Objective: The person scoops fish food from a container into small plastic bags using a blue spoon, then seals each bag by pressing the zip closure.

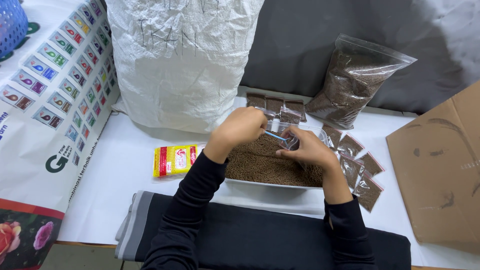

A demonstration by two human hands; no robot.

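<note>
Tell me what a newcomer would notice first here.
The two hands, left hand and right hand, meet over a tray of brown pellets at the centre, with a blue scoop between them. Behind stands a big white sack; filled small bags lie right of the tray.

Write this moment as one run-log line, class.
left hand: holds blue scoop | right hand: holds small clear bag | below: tray of brown pellets | right: filled bags
</note>
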